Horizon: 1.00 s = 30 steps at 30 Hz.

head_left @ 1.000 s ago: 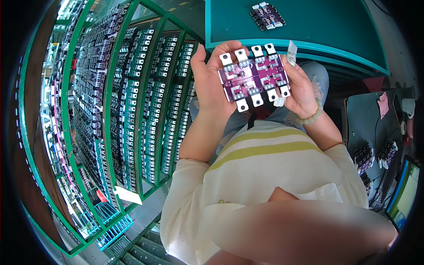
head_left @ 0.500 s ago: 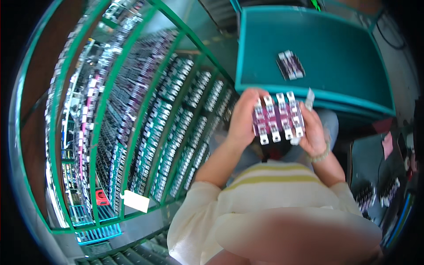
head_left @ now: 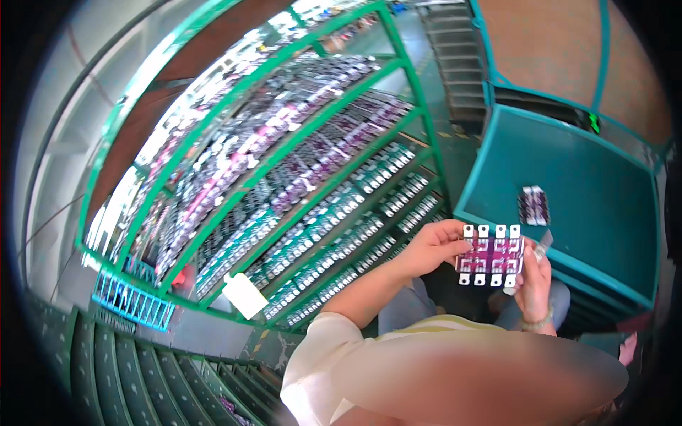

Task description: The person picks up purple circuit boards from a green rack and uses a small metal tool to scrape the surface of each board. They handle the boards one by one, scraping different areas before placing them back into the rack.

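Note:
Between my two hands is a maroon block with silver metal tabs along its two long edges. My left hand is closed on its left end, thumb on the upper face. At the opposite end, my right hand grips it with bent fingers. A small pale translucent strip sticks out by the right fingers; what it belongs to is unclear. Beyond my hands, a similar dark block with metal tabs lies on the teal table.
A green-framed rack on my left carries several tiers of tabbed blocks in maroon, teal and black. A white tag hangs from its near edge. Below it are a blue slatted piece and dark ribbed steps or panels.
The view has swung left, so rack, table and hands sit farther right in it. Both hands keep hold of the maroon block, whose tabbed face now appears squarer to view.

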### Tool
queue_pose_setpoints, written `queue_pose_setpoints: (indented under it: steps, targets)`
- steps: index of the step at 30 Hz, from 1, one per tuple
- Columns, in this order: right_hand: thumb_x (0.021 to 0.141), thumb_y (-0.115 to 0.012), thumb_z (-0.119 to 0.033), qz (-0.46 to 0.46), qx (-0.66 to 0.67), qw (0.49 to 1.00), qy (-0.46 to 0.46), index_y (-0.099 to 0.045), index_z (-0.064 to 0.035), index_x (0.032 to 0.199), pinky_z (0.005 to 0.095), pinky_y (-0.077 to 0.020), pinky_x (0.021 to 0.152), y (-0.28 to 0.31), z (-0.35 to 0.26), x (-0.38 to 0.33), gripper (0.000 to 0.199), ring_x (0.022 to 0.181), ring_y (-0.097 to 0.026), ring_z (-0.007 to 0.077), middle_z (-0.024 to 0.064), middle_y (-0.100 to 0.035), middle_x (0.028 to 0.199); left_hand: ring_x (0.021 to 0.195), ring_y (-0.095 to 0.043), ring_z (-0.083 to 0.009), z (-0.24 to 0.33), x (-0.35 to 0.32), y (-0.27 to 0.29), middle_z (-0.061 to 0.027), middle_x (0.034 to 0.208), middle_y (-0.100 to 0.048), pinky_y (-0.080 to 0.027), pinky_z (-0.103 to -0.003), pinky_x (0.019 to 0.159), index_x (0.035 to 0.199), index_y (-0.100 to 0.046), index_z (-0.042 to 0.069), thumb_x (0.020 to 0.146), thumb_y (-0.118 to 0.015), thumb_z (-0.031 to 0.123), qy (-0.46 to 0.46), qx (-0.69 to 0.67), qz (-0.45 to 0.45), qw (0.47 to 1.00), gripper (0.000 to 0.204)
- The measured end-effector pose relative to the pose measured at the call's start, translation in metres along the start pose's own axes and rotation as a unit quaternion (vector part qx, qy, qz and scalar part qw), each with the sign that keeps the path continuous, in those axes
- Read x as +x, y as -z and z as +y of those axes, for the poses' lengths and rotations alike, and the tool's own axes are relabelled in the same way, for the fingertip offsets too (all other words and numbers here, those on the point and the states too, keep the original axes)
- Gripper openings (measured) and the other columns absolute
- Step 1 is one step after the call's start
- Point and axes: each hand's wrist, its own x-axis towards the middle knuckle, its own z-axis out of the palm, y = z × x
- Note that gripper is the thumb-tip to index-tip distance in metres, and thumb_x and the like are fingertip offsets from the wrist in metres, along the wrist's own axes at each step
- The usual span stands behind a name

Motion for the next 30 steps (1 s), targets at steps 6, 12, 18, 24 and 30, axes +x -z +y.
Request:
queue_pose_setpoints:
  steps: [6,12,18,24,30]
  targets:
    - [0.097,-0.047,-0.017,-0.003,0.008,1.0,0.029,-0.051,0.0001,0.119,0.0174,-0.0235,0.039,0.02,-0.002,0.014,0.028,0.047,-0.031,0.0019,0.0016,-0.053,0.09,0.072,-0.057,-0.0093,0.173,-0.02,0.01,-0.003,0.083,-0.06,-0.047,-0.022,0.058,0.113,-0.046,0.003,0.084,-0.065,0.004,-0.376,0.307,0.37,0.792,0.034]
    - [0.095,-0.051,-0.016,0.023,0.016,1.0,-0.003,-0.057,-0.0011,0.106,0.0175,-0.0216,0.038,0.045,0.009,0.016,0.019,0.046,-0.031,0.0018,0.0017,-0.054,0.083,0.101,-0.061,-0.027,0.392,-0.014,0.032,-0.0228,0.111,-0.057,-0.054,-0.037,0.075,0.133,-0.031,0.008,0.091,-0.055,0.022,-0.603,0.46,0.36,0.544,0.05]
    - [0.094,-0.054,-0.016,0.051,0.021,0.998,-0.001,-0.058,-0.0021,0.102,0.0181,-0.0203,0.037,0.055,0.015,0.016,0.017,0.046,-0.032,0.002,0.0005,-0.055,0.078,0.072,-0.063,-0.0282,0.51,0.004,0.094,-0.0161,0.09,-0.058,-0.059,-0.043,0.056,0.094,-0.053,0.003,0.088,-0.054,0.005,-0.444,0.438,0.498,0.603,0.007]
    - [0.094,-0.053,-0.014,0.091,0.043,0.995,0.013,-0.058,-0.0015,0.101,0.018,-0.0227,0.038,0.073,0.011,0.008,0.015,0.047,-0.033,0.0026,0.0007,-0.053,0.078,0.071,-0.062,-0.0302,0.534,0.007,0.114,-0.0173,0.088,-0.059,-0.057,-0.044,0.057,0.091,-0.056,0.003,0.087,-0.055,0.008,-0.314,0.527,0.555,0.562,0.007]
    - [0.093,-0.053,-0.013,0.122,0.032,0.992,0.026,-0.058,-0.0007,0.101,0.0179,-0.0227,0.038,0.089,0.007,0.008,0.015,0.046,-0.032,0.0024,0.0008,-0.053,0.078,0.069,-0.061,-0.0322,0.53,0.002,0.131,-0.0184,0.086,-0.06,-0.054,-0.046,0.059,0.087,-0.058,0.003,0.086,-0.056,0.012,-0.221,0.61,0.609,0.457,0.01]
